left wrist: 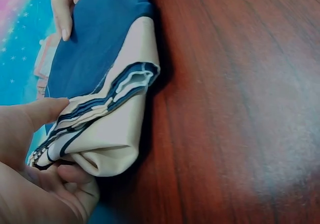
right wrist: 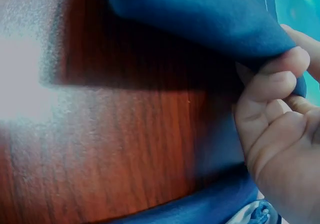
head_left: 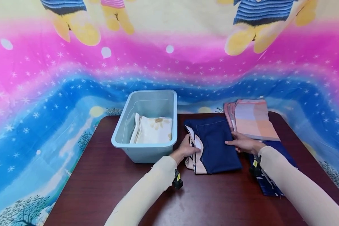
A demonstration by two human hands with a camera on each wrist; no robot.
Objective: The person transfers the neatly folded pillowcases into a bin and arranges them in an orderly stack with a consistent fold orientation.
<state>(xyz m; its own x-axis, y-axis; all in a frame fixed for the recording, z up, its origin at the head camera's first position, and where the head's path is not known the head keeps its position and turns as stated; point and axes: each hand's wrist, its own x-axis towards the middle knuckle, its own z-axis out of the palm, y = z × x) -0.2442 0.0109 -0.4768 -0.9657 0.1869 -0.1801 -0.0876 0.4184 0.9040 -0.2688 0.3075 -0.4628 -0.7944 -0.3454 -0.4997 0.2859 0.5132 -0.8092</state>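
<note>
A folded navy cloth point(head_left: 216, 144) with a cream and dark-striped edge is held between both hands over the table. My left hand point(head_left: 187, 147) pinches its layered left edge, thumb on top and fingers curled beneath, as the left wrist view shows on the stacked folds point(left wrist: 100, 109). On the opposite side my right hand point(head_left: 244, 142) grips the navy edge, its fingers curled under the cloth in the right wrist view point(right wrist: 280, 94). The cloth's near side stands off the wood there, with a dark shadow below.
Left of the cloth stands a light blue plastic bin point(head_left: 148, 150) holding a folded white cloth point(head_left: 155, 128) with a flower print. At the back right lies a folded pink and peach plaid cloth point(head_left: 254, 119). Another navy cloth point(head_left: 266, 185) lies under the right forearm on the brown table point(head_left: 101, 182).
</note>
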